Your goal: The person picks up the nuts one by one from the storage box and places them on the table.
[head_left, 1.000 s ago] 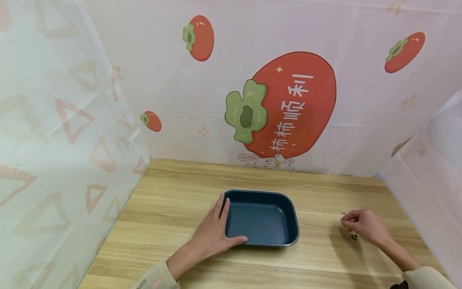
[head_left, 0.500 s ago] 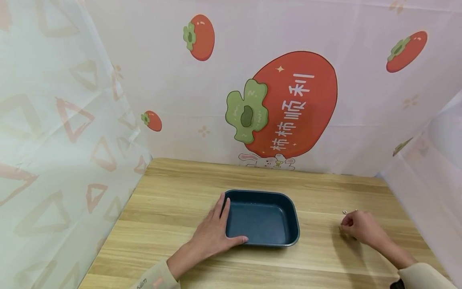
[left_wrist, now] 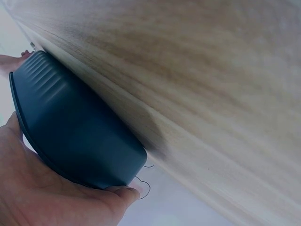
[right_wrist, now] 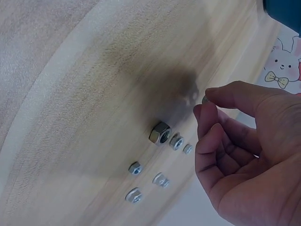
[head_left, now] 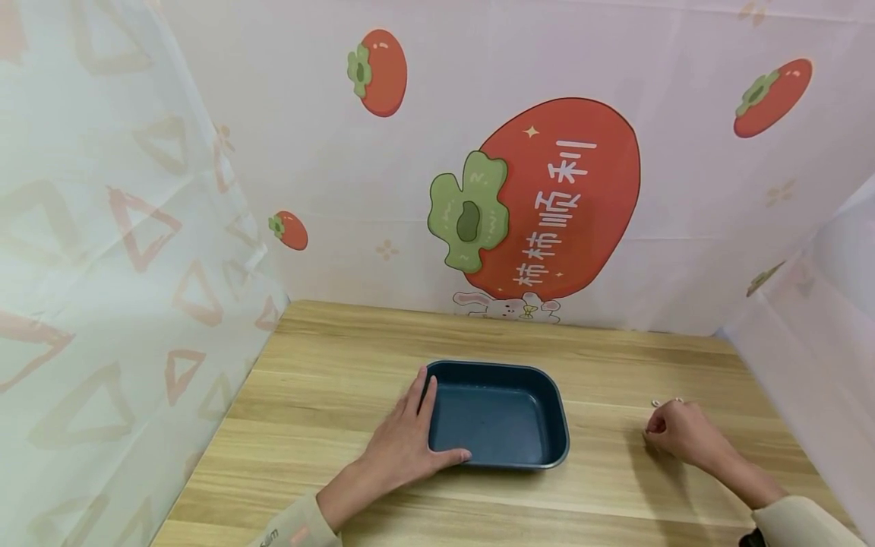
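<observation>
My left hand (head_left: 403,441) rests on the left end of a dark blue rectangular tray (head_left: 559,395), thumb over the near rim and fingers extended along the left side. In the left wrist view, the hand (left_wrist: 51,193) lies against the tray's outer wall (left_wrist: 80,122). At the right, my right hand (head_left: 687,433) is low over the table. Seen from the right wrist, that hand (right_wrist: 254,146) pinches a small metal nut (right_wrist: 205,99) between thumb and index finger, mostly hidden. Below it lie a large hex nut (right_wrist: 155,133) and several smaller nuts, including a flanged one (right_wrist: 132,195).
The wood-grain table (head_left: 342,342) carries the tray in its middle. Two tiny nuts, one a pale ring (head_left: 655,403), show just beyond my right hand. A patterned cloth (head_left: 328,152) closes off the back and both sides.
My right hand has shifted slightly down and its fingers have curled in more. A dark nut seen below it earlier is now hidden in the head view. The left hand and tray stay put.
</observation>
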Demonstrator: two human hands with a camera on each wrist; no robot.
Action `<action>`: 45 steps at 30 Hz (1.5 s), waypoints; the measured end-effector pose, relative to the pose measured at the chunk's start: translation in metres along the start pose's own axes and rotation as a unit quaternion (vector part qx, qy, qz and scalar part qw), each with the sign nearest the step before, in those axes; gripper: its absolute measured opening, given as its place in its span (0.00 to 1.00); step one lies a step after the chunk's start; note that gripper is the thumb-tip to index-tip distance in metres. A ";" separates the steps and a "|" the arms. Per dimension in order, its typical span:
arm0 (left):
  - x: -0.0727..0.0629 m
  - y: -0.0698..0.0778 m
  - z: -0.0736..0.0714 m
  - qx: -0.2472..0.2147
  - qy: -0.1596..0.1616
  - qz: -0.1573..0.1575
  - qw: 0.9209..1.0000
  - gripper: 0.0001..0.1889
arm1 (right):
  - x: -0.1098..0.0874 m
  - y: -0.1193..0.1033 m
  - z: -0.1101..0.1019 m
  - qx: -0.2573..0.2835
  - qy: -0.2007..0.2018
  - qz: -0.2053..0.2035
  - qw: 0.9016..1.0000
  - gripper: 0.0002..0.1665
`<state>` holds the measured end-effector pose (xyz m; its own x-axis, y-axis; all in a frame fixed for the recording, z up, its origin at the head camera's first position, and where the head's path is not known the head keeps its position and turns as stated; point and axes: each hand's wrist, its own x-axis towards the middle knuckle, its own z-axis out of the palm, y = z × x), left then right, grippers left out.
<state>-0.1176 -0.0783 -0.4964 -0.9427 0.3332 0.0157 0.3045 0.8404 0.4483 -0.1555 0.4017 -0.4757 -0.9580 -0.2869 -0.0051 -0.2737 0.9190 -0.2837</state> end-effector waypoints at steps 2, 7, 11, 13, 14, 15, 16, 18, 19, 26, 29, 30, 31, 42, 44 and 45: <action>0.000 0.000 0.000 0.000 0.001 0.000 1.000 0.67 | 0.000 0.000 0.000 -0.004 -0.002 -0.004 1.000 0.09; -0.001 0.000 0.000 -0.002 0.003 0.003 1.000 0.67 | 0.001 0.001 0.002 -0.012 -0.008 -0.003 1.000 0.08; -0.001 0.000 -0.001 -0.007 0.003 0.003 1.000 0.67 | 0.001 0.001 0.004 -0.009 -0.012 0.002 1.000 0.08; -0.001 0.000 -0.001 -0.009 0.003 0.003 1.000 0.67 | 0.000 0.001 0.005 -0.009 -0.011 0.004 1.000 0.08; -0.001 0.000 -0.001 -0.009 0.002 0.002 1.000 0.67 | 0.000 0.001 0.005 -0.009 -0.011 0.006 1.000 0.08; 0.000 0.000 -0.001 -0.010 0.002 0.002 1.000 0.67 | 0.000 0.001 0.005 -0.010 -0.009 0.003 1.000 0.08; 0.000 0.000 -0.001 -0.009 0.002 0.002 1.000 0.67 | 0.000 0.001 0.005 -0.011 -0.007 0.002 1.000 0.08; 0.000 0.000 -0.001 -0.008 0.002 0.001 1.000 0.67 | 0.000 0.000 0.005 -0.015 -0.003 0.001 1.000 0.08; 0.000 0.000 -0.001 -0.008 0.002 0.001 1.000 0.67 | 0.000 0.000 0.005 -0.016 0.000 -0.001 1.000 0.08; 0.001 0.000 -0.002 -0.009 0.004 0.007 1.000 0.66 | -0.001 -0.001 0.006 -0.027 0.010 0.001 1.000 0.08; 0.001 0.000 -0.002 -0.008 0.005 0.009 1.000 0.66 | -0.001 -0.001 0.007 -0.031 0.010 0.003 0.999 0.08; 0.001 0.000 -0.002 -0.008 0.006 0.010 1.000 0.66 | -0.001 -0.001 0.007 -0.031 0.009 0.004 0.999 0.08; 0.000 0.000 -0.002 -0.008 0.007 0.010 1.000 0.66 | -0.001 -0.001 0.008 -0.031 0.009 0.006 0.999 0.08; 0.000 -0.001 0.000 -0.027 0.012 0.014 0.999 0.65 | 0.000 -0.009 0.001 -0.002 0.034 0.008 0.999 0.13; 0.000 0.000 0.000 -0.035 0.015 0.014 0.999 0.64 | 0.001 -0.015 -0.002 0.003 0.042 0.010 0.999 0.16; 0.000 0.000 -0.001 -0.036 0.016 0.014 0.999 0.63 | 0.001 -0.017 -0.002 0.003 0.046 0.012 0.999 0.17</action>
<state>-0.1175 -0.0791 -0.4961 -0.9383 0.3409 0.0575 0.3212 0.7982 0.5096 -0.1519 0.3860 -0.4683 -0.9679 -0.2395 0.0760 -0.2512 0.9234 -0.2901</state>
